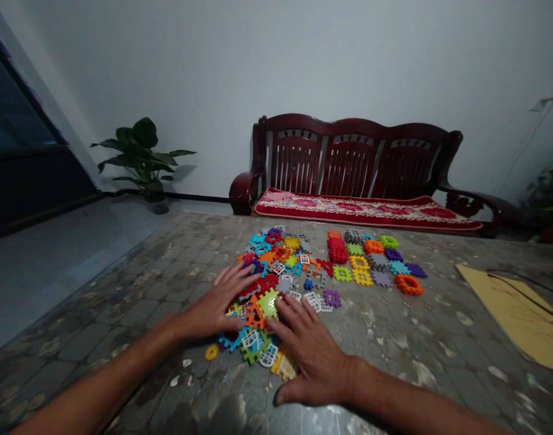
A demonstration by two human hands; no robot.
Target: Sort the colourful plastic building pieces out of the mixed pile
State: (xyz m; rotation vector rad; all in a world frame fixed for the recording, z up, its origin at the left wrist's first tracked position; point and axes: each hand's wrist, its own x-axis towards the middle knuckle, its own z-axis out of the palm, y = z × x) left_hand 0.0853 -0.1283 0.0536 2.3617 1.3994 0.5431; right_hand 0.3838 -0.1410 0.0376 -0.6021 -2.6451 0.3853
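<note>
Plastic interlocking tiles (276, 284) in many colours lie heaped on the stone-patterned table (394, 344). The left hand (217, 305) and right hand (310, 353) press flat on the heap's near edge, palms down, fingers spread, gripping nothing.

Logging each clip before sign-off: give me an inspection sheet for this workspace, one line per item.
Surface: stone-patterned glossy table.
Job's things: loose pile of colourful interlocking plastic tiles; sorted tiles laid in rows to its right.
Clutter: yellow ring beside the pile; yellow paper at the right edge.
Grippers: left hand and right hand flat on the pile, fingers spread.
Cables: dark cord across the yellow paper.
Surroundings: wooden bench with red cushion, potted plant, white wall.
</note>
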